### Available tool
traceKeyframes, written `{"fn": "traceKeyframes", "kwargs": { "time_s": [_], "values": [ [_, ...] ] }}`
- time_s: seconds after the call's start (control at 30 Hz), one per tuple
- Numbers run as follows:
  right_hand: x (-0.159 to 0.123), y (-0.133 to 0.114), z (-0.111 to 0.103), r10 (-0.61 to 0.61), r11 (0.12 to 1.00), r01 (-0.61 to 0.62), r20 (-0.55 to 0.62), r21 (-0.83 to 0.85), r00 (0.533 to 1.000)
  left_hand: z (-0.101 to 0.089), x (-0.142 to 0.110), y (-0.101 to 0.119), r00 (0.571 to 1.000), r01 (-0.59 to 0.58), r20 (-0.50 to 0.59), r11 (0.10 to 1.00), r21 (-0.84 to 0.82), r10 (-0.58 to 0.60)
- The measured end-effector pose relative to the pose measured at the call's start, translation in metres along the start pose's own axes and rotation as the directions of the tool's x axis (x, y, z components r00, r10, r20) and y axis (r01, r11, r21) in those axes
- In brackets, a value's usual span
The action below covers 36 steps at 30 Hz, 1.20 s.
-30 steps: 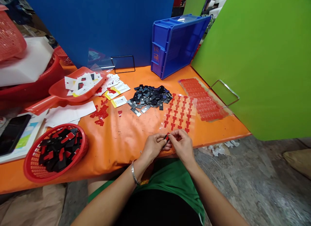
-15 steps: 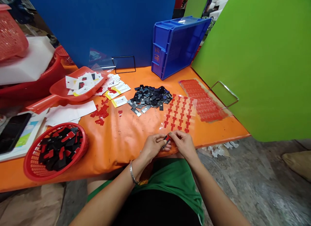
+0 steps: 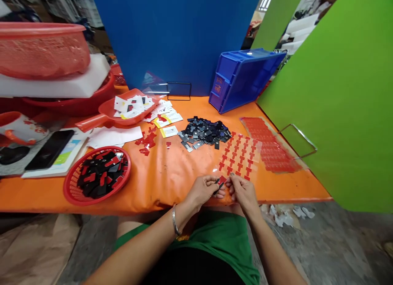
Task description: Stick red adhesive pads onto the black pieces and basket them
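My left hand is closed, pinching a small black plate between thumb and fingers. A red T-shaped sticker shows on or against that plate. Just to its right, my right hand has its fingers curled together. Whatever its fingertips hold, if anything, is too small to make out. Beyond both hands lies a clear sheet of red T-shaped stickers, its near edge by my fingers. A pile of black and grey plates is heaped behind the sheet.
On the left, a red basket holds black plates with red stickers. Loose red pieces, a red dustpan with paper cards, and a phone lie nearby. A blue crate and a red sticker sheet are at right.
The view has turned left, so the table appears shifted rightward. My right fingertips have drawn slightly away from the plate, and the red sticker shows more plainly. My left hand keeps its grip.
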State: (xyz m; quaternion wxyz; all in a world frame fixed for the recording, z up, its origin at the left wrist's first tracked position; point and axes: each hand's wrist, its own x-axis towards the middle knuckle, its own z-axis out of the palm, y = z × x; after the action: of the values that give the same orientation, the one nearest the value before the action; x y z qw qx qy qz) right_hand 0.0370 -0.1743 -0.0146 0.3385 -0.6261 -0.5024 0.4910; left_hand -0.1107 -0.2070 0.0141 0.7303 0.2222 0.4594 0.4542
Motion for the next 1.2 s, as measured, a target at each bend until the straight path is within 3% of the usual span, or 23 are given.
{"fn": "traceKeyframes", "kwargs": {
  "time_s": [0.1,0.17,0.2,0.27,0.33,0.37,0.43,0.5,0.6,0.63,0.67,0.77,0.83,0.93,1.0,1.07,1.13,1.2],
  "values": [
    [-0.002,0.001,0.002,-0.118,0.984,0.121,0.036,-0.133,0.992,-0.018,-0.022,0.025,0.988,-0.152,0.033,0.988,-0.005,0.152],
    [-0.004,0.000,0.004,-0.255,0.929,0.266,0.079,-0.256,0.964,-0.043,-0.041,0.046,0.949,-0.311,-0.032,0.947,0.079,0.315],
    [-0.005,-0.002,0.005,-0.314,0.890,0.330,0.101,-0.315,0.944,-0.060,-0.051,0.057,0.909,-0.386,-0.096,0.907,0.171,0.405],
    [-0.007,-0.008,0.010,-0.401,0.811,0.423,0.143,-0.404,0.905,-0.097,-0.075,0.078,0.787,-0.444,-0.226,0.781,0.440,0.574],
    [-0.005,-0.016,0.019,-0.466,0.745,0.493,0.177,-0.449,0.867,-0.134,-0.099,0.096,0.625,-0.332,-0.312,0.605,0.723,0.716],
    [-0.002,-0.020,0.026,-0.497,0.715,0.528,0.197,-0.459,0.845,-0.151,-0.110,0.102,0.540,-0.217,-0.338,0.516,0.828,0.770],
    [0.008,-0.029,0.041,-0.552,0.660,0.589,0.231,-0.467,0.801,-0.178,-0.129,0.110,0.409,-0.012,-0.332,0.368,0.930,0.850],
    [0.024,-0.036,0.060,-0.585,0.615,0.626,0.256,-0.479,0.770,-0.191,-0.141,0.110,0.326,0.081,-0.282,0.270,0.959,0.902],
    [0.049,-0.046,0.089,-0.589,0.563,0.629,0.274,-0.536,0.760,-0.183,-0.145,0.099,0.257,0.000,-0.208,0.215,0.977,0.944],
    [0.056,-0.049,0.098,-0.586,0.542,0.620,0.274,-0.568,0.763,-0.175,-0.144,0.092,0.263,-0.061,-0.198,0.221,0.973,0.944],
    [0.061,-0.051,0.106,-0.584,0.517,0.610,0.274,-0.600,0.764,-0.164,-0.141,0.084,0.298,-0.127,-0.194,0.241,0.962,0.935],
    [0.073,-0.058,0.126,-0.583,0.440,0.580,0.273,-0.685,0.765,-0.130,-0.126,0.056,0.486,-0.323,-0.164,0.351,0.879,0.858],
    [0.078,-0.061,0.134,-0.567,0.413,0.551,0.268,-0.726,0.779,-0.113,-0.114,0.039,0.586,-0.402,-0.090,0.385,0.831,0.806],
    [0.084,-0.065,0.138,-0.518,0.451,0.501,0.240,-0.739,0.821,-0.099,-0.098,0.024,0.670,-0.445,-0.010,0.413,0.795,0.742],
    [0.084,-0.066,0.136,-0.486,0.525,0.492,0.230,-0.695,0.843,-0.098,-0.090,0.020,0.684,-0.439,0.002,0.409,0.800,0.729],
    [0.077,-0.066,0.130,-0.456,0.608,0.510,0.259,-0.608,0.852,-0.099,-0.083,0.021,0.660,-0.418,0.001,0.366,0.831,0.751],
    [0.060,-0.064,0.123,-0.441,0.670,0.560,0.345,-0.488,0.829,-0.101,-0.076,0.022,0.606,-0.393,0.016,0.282,0.875,0.795],
    [0.037,-0.061,0.115,-0.457,0.698,0.622,0.448,-0.355,0.768,-0.102,-0.069,0.022,0.570,-0.355,0.051,0.189,0.915,0.820]
  ]
}}
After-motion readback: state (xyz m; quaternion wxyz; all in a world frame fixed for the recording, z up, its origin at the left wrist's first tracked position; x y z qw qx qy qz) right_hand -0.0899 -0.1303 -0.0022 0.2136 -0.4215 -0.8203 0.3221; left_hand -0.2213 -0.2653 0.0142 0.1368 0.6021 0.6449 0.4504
